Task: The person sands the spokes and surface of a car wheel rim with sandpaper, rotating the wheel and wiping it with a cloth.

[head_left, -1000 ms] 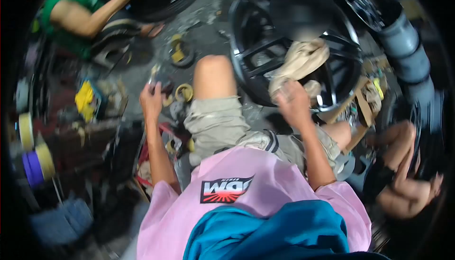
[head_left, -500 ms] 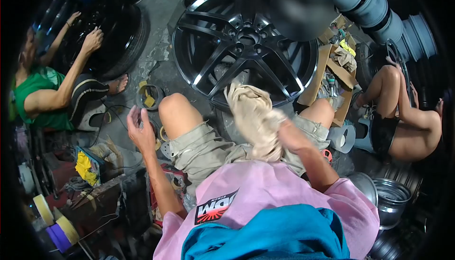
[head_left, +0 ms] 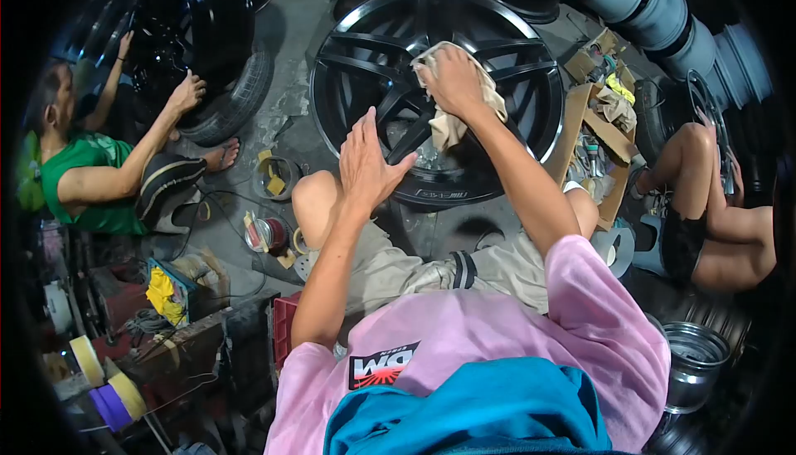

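Note:
In front of me a large black wheel rim (head_left: 348,53) with split spokes and a bright edge lies on the floor. My right hand (head_left: 454,82) presses a beige cloth (head_left: 489,98) onto the spokes near the hub, partly covering the hub. The cloth hangs out on both sides of the hand. My left hand (head_left: 371,156) is at the rim's near left part, with its fingers spread and nothing in it; whether it touches the spoke is unclear.
A person in green (head_left: 91,173) sits at the left beside a black wheel and a tire (head_left: 240,98). Another person (head_left: 705,206) sits at the right holding a rim. An open cardboard box (head_left: 568,136), tape rolls (head_left: 275,177) and stacked grey rims (head_left: 663,19) surround the wheel.
My right hand has moved forward with the cloth, from above my lap onto the hub area. My left hand has come inward from the left to the rim.

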`<state>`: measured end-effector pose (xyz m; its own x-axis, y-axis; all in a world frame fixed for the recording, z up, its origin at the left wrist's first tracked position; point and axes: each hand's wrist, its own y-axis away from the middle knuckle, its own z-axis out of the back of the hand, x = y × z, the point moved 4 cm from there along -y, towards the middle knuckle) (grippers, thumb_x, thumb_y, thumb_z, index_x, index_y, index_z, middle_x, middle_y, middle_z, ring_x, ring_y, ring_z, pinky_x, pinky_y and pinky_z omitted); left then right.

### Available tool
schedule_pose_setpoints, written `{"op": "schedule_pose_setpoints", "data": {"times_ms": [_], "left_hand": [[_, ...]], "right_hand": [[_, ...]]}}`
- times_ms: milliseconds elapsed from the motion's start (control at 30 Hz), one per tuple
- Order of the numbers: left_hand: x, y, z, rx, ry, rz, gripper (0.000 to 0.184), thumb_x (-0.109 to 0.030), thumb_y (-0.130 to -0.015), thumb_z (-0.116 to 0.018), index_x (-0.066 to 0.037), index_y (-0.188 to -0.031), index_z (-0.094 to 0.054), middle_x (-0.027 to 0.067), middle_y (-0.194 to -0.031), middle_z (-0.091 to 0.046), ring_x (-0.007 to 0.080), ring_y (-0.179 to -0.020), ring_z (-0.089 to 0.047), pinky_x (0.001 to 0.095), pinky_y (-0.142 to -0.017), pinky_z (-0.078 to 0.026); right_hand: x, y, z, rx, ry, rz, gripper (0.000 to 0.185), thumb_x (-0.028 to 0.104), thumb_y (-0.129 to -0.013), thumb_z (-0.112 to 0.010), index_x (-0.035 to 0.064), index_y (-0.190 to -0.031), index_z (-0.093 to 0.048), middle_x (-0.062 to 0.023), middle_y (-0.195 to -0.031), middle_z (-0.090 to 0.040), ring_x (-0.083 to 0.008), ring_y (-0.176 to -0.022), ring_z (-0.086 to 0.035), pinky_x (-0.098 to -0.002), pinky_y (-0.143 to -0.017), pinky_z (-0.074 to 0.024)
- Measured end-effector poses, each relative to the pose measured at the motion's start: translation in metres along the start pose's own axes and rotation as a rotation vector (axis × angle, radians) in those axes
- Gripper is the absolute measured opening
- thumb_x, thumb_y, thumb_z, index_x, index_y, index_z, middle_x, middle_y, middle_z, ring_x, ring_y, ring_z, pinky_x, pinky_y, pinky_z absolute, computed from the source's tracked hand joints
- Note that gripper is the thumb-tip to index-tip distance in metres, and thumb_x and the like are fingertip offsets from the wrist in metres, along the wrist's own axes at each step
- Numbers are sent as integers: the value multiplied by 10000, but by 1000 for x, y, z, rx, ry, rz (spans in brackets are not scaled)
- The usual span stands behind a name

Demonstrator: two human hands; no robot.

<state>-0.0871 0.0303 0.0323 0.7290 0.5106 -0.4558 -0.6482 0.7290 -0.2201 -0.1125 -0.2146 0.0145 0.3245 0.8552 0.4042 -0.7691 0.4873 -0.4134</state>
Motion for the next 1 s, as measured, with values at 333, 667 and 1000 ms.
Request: {"op": "schedule_pose_setpoints", "data": {"times_ms": [333,667,1000], "left_hand": [[-4,-23,-9,72,20,90,1168,-498,-719,-935,59,-1574,-369,235,-1427,-571,412,-1306,-585,499,-1081,-508],[-6,-21,-4,-37,85,8,1095,-464,-749,-940,47,-1567,-424,238,-1512,-568,409,-1369,-574,493,-1142,-479],[26,-19,-1,-348,672,57,394,-203,-981,-777,2,-1314,-721,183,-1239,-778,315,-1139,-765,388,-1011,-581]], "right_hand": [[28,88,69,129,-101,245,363,188,-962,-709,19,-1277,-654,-213,-1240,-678,-417,-1181,-654,-522,-1048,-513],[-6,69,78,-11,-385,-81,248,125,-948,-693,-35,-1119,-611,-247,-1069,-613,-479,-1010,-627,-486,-889,-510],[139,170,75,341,-505,19,254,199,-984,-764,-23,-918,-659,-226,-829,-641,-431,-779,-649,-481,-708,-496]]}}
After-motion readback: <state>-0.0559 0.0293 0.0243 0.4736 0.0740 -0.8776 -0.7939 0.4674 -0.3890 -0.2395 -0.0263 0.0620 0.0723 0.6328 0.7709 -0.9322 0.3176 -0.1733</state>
